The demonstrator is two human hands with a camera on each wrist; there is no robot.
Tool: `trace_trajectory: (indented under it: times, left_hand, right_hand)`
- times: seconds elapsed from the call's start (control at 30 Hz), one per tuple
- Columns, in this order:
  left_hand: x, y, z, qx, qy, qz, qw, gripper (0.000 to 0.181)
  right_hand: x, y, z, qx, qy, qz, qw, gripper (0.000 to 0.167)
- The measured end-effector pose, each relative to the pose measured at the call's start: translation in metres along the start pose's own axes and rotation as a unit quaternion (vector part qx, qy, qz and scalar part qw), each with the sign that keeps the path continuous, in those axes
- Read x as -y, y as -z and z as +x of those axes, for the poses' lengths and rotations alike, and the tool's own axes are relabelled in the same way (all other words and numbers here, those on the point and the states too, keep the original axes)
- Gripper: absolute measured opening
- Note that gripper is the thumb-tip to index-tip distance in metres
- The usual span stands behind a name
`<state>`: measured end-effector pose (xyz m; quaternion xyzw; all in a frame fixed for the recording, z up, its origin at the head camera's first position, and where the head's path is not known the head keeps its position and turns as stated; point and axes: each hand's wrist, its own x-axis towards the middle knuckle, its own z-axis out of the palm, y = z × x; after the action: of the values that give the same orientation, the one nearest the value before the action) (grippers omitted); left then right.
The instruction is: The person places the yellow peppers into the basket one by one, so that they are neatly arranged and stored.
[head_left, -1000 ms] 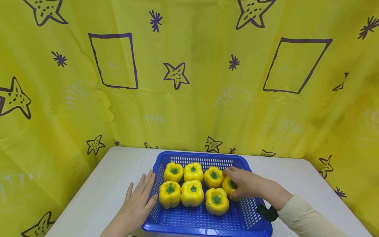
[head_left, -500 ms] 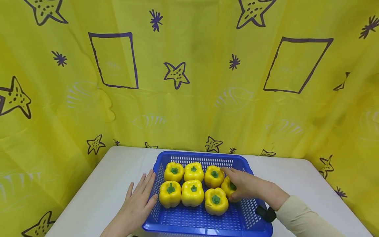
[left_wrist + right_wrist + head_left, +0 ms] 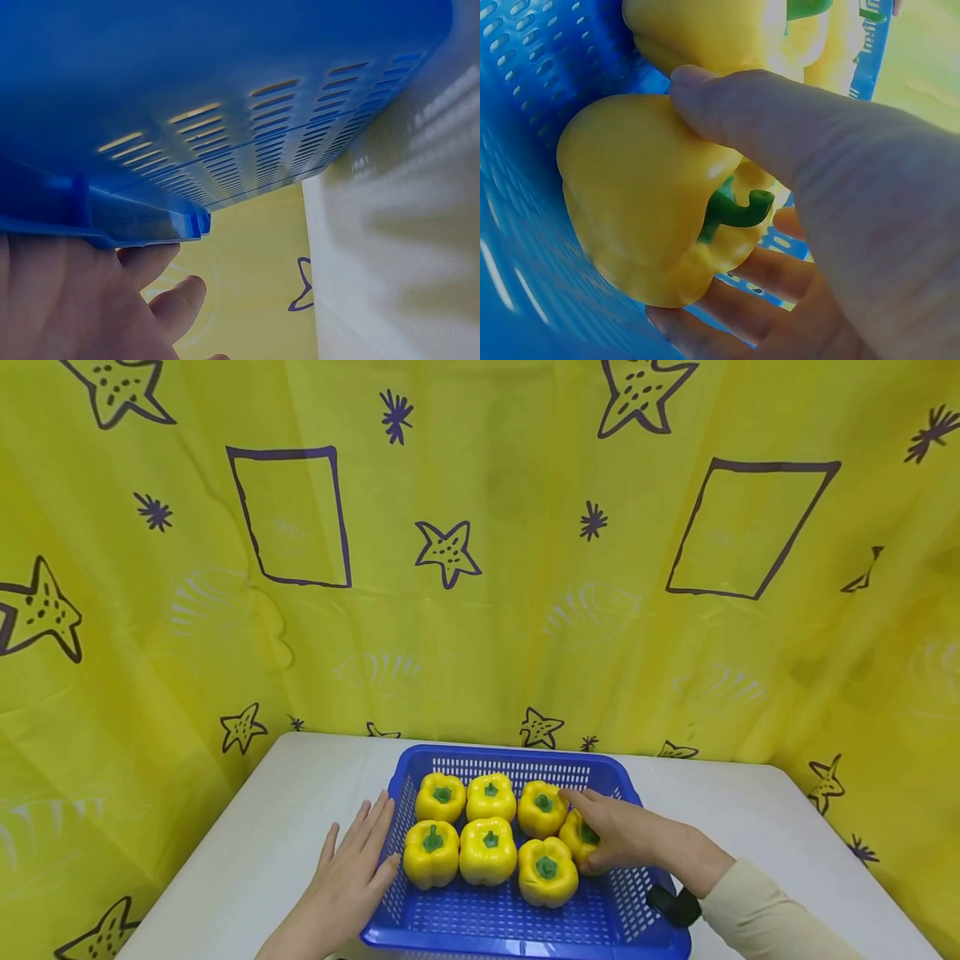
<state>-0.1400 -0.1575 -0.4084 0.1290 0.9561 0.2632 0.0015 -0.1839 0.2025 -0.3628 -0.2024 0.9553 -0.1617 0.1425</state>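
Several yellow bell peppers with green stems, among them a front-left pepper (image 3: 431, 860), stand in a blue perforated basket (image 3: 525, 946). My right hand (image 3: 626, 831) reaches over the basket's right side and grips the rightmost yellow bell pepper (image 3: 576, 837). In the right wrist view that pepper (image 3: 641, 202) sits between thumb and fingers, its hooked green stem showing near the palm. My left hand (image 3: 341, 877) lies along the basket's left rim, fingers extended and touching it. From the left wrist view, the slotted outer wall (image 3: 255, 127) rises beside that hand.
The basket stands on a white table (image 3: 300, 785). A yellow curtain (image 3: 480, 635) with dark starfish drawings hangs behind and on both sides. A black band (image 3: 675, 906) is on the right wrist, below a beige sleeve (image 3: 772, 910).
My right hand has shifted slightly left together with the pepper it holds. The front pepper beside it has moved slightly left too. The left hand stays at the rim.
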Motion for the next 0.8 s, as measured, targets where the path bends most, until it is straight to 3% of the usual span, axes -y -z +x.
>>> trace_trajectory:
  times: [0.23,0.43,0.63,0.8]
  left_hand:
    - [0.001,-0.001,0.001,0.000,-0.004,-0.005,1.0000,0.066]
    - [0.003,-0.001,0.000,-0.004,-0.010,-0.008,0.9999,0.065]
    - [0.005,0.000,-0.003,0.002,-0.004,0.011,0.9999,0.066]
    - [0.006,0.007,-0.004,0.021,-0.020,0.042,0.9987,0.069]
  right_hand:
    - [0.000,0.006,-0.006,-0.017,-0.022,0.017,0.9995,0.090]
    - [-0.006,0.010,-0.017,-0.080,0.009,-0.011,0.9967,0.069]
    - [-0.014,0.012,-0.027,-0.188,0.047,-0.039,0.9803,0.046]
    - [-0.021,0.011,-0.034,-0.264,0.033,-0.049,0.9626,0.037]
